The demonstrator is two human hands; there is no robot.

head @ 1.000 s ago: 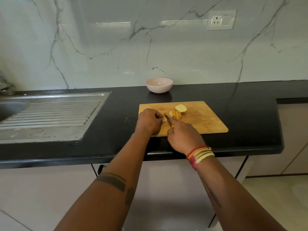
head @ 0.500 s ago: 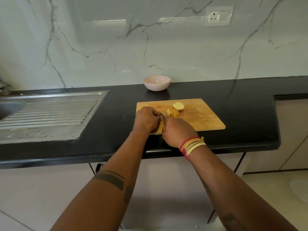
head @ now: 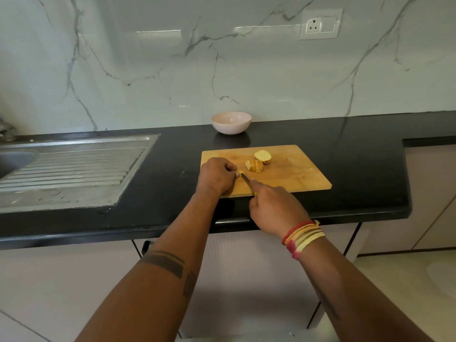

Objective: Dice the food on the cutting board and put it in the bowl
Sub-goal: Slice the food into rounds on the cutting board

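Note:
A wooden cutting board [head: 291, 176] lies on the black counter. On it sit a potato half [head: 263, 156] and a group of cut slices [head: 254, 166]. My left hand [head: 217, 176] rests on the board's left part, fingers curled over a small yellow potato piece [head: 240, 172] that is mostly hidden. My right hand [head: 274, 208] grips a knife [head: 245, 178] by its handle, forefinger along the top, blade tip at that piece. A pale pink bowl [head: 231, 122] stands behind the board near the wall, and I cannot see anything inside it.
A steel sink with a ribbed drainboard [head: 71, 169] fills the counter's left side. The black counter [head: 357, 154] ends in a step at the right. A wall socket [head: 320, 24] sits high on the marble backsplash.
Both hands have shifted slightly left on the board, away from the cut slices. My right hand has drawn back toward the board's near edge with the knife.

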